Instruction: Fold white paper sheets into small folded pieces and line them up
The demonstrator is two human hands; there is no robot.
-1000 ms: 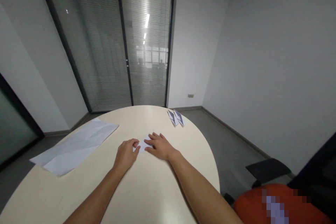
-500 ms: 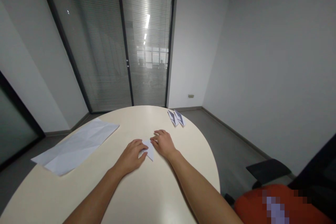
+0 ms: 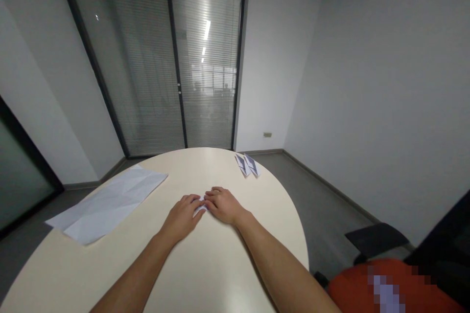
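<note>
A small folded piece of white paper lies on the table between my hands, mostly covered by fingers. My left hand holds its left side down, thumb and fingertips closed about it. From the right, my right hand presses on the same paper, its thumb and fingertips meeting those of the left hand. How the paper is folded under the fingers is hidden.
A large creased white sheet lies at the table's left. Two folded paper pieces sit side by side near the far right edge of the round table. An orange chair stands at the right.
My right hand has moved left onto the paper, against the left fingers. The paper's pointed right part, visible before, is now folded over or covered. My left hand stays nearly in place.
</note>
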